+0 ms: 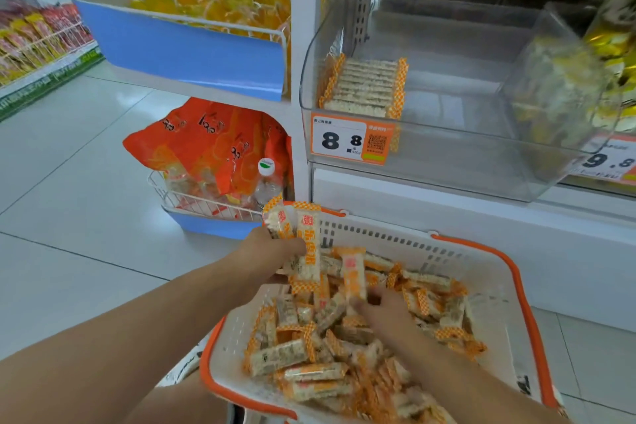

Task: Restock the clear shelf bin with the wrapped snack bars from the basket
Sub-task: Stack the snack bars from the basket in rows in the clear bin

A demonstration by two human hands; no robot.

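A white basket with an orange rim (488, 286) sits low in front of me, filled with several wrapped snack bars (309, 354) in clear and orange-checked wrappers. My left hand (272, 251) is over the basket's far left corner, shut on a small bunch of bars (303, 237) held upright. My right hand (382, 310) is down in the pile, fingers pinching one upright bar (354, 272). The clear shelf bin (447, 155) stands above, with a neat row of bars (364, 86) at its left side and bare floor to the right.
An orange price tag reading 8.8 (347, 141) is on the bin's front. A second clear bin (557, 86) of yellow snacks stands to the right. A blue-fronted wire bin of yellow packets (192, 45) and a lower one with orange bags (213, 148) stand left. Tiled floor lies left.
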